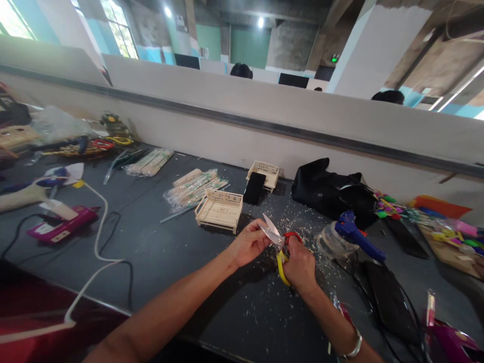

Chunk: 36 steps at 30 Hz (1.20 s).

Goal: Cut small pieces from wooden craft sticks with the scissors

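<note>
My right hand (300, 264) grips a pair of scissors (271, 232) with one red and one yellow handle loop. Their blades are spread apart and point to the upper left. Close to the blades, my left hand (249, 243) is closed in a pinch; whatever sits between its fingertips is too small to make out. Just beyond that hand stands a miniature bench-like frame of pale wooden sticks (220, 209). A second small stick model (263, 174) is farther back, with a black phone (254, 188) leaning against it.
Pale scraps litter the dark table (170, 272) around my hands. To the right are a blue glue gun (357, 236) on a clear jar, a black bag (333, 189) and cables. Plastic-wrapped stick packs (196, 187) lie behind; a magenta power strip (62, 224) sits left.
</note>
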Each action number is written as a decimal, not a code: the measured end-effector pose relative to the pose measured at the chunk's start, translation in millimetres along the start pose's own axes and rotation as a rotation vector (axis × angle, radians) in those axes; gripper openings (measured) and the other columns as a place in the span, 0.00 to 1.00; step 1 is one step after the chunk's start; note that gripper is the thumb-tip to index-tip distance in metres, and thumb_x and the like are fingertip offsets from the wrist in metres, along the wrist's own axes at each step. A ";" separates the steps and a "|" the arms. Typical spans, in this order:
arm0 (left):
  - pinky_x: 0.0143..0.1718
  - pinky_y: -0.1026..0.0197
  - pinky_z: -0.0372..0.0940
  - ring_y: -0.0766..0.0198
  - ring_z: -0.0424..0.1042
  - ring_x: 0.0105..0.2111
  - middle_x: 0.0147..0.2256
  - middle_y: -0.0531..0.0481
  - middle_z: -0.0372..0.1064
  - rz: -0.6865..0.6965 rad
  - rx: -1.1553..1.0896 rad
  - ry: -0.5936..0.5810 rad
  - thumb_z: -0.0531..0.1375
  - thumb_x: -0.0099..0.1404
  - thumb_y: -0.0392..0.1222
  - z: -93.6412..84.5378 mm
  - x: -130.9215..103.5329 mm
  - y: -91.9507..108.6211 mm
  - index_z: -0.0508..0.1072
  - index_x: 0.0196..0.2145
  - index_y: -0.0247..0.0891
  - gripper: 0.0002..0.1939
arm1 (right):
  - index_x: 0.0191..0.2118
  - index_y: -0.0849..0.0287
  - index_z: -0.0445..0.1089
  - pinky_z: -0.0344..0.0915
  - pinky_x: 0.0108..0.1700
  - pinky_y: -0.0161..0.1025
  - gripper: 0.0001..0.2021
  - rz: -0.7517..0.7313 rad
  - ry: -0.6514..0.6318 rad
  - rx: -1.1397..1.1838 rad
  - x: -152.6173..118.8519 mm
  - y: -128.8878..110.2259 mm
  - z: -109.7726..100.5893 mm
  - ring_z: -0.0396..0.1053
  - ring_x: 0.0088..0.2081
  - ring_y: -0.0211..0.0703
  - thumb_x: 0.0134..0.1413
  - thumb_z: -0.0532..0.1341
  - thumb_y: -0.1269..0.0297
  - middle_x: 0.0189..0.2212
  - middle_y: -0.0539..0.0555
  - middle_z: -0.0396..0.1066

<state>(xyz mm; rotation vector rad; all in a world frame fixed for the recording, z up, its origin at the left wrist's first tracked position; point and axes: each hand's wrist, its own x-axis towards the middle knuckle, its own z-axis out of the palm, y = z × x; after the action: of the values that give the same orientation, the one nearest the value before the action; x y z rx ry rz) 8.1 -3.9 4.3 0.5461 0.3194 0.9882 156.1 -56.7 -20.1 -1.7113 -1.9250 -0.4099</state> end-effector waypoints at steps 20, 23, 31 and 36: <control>0.30 0.67 0.63 0.69 0.69 0.24 0.22 0.53 0.71 -0.023 -0.035 -0.047 0.69 0.41 0.30 4.2 -3.6 0.7 0.69 0.20 0.33 0.11 | 0.30 0.57 0.60 0.53 0.27 0.34 0.05 -0.061 0.048 -0.018 4.1 -0.4 -6.1 0.63 0.24 0.40 0.43 0.53 0.72 0.21 0.50 0.64; 0.30 0.67 0.63 0.69 0.69 0.24 0.22 0.53 0.71 -0.019 -0.040 -0.053 0.69 0.41 0.30 4.8 -3.7 2.4 0.68 0.19 0.33 0.11 | 0.31 0.57 0.60 0.53 0.27 0.34 0.06 -0.055 0.080 -0.050 3.8 -1.1 -7.9 0.63 0.24 0.41 0.43 0.52 0.73 0.21 0.51 0.65; 0.31 0.66 0.65 0.68 0.71 0.25 0.22 0.52 0.71 -0.029 0.007 -0.087 0.71 0.39 0.33 3.0 -3.3 6.0 0.69 0.19 0.32 0.13 | 0.28 0.56 0.60 0.53 0.26 0.33 0.04 -0.047 0.073 -0.018 2.5 -1.5 -7.1 0.63 0.23 0.40 0.42 0.53 0.72 0.20 0.50 0.64; 0.31 0.65 0.66 0.67 0.71 0.25 0.22 0.52 0.72 -0.016 0.038 -0.074 0.72 0.40 0.35 2.1 -2.8 6.7 0.69 0.20 0.32 0.14 | 0.28 0.57 0.61 0.52 0.25 0.33 0.05 -0.053 0.093 -0.032 2.2 -0.7 -7.7 0.63 0.22 0.39 0.41 0.53 0.73 0.19 0.50 0.65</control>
<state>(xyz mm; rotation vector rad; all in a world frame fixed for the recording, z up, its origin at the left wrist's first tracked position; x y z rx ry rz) 3.0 -4.0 9.9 0.6121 0.2771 0.9453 156.7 -59.3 -12.5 -1.6347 -1.9089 -0.5338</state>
